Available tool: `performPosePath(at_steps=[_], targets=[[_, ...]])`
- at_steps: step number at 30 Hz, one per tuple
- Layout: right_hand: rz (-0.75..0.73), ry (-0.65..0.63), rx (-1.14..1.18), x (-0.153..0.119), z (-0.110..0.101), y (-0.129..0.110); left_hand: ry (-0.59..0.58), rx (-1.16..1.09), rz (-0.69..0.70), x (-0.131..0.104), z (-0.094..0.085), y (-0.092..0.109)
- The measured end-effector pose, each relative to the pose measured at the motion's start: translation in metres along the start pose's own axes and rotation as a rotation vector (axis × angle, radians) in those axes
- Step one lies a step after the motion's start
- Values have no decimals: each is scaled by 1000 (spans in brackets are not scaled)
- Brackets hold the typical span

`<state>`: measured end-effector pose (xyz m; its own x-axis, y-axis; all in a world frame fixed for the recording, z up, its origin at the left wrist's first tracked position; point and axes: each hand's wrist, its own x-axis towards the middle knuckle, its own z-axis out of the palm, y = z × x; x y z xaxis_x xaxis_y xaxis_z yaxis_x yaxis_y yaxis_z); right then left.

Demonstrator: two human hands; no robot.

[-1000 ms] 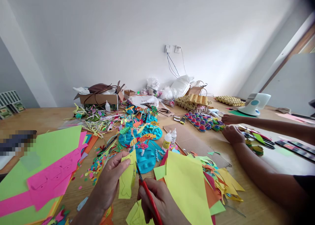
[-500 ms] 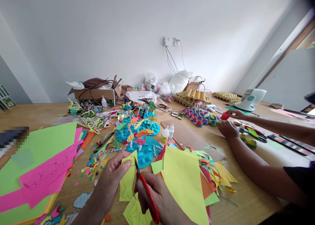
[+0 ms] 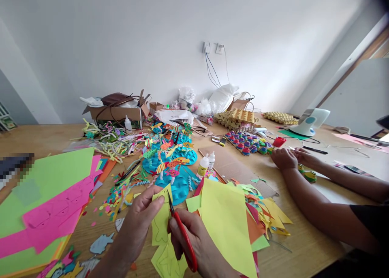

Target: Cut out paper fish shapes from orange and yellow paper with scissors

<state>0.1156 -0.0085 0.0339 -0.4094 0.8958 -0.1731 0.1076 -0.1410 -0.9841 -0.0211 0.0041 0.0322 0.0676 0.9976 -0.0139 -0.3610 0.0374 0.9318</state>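
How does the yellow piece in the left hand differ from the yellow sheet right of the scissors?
The yellow piece is small; the yellow sheet, much larger. The piece bears drawn lines; the sheet shows none. The left hand holds the piece; the sheet lies on papers. Both are yellow.

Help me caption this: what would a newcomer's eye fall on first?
Probably the red scissors in the right hand, blades at the yellow slip that the left hand holds, low in the middle. Just beyond, bright paper fish cluster over blue pieces. At the left, pink paper on a green sheet also stands out.
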Motion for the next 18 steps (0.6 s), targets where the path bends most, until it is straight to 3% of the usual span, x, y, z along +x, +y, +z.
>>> performPosePath(at_steps=[6,14,18], targets=[[20,13,21,2,3,2,-18,29,0,0,2,2],[19,4,35,3,4,9,61,68,-13,-1,3,3],[29,-12,58,2,4,8,21,17,-28,-2,3,3]])
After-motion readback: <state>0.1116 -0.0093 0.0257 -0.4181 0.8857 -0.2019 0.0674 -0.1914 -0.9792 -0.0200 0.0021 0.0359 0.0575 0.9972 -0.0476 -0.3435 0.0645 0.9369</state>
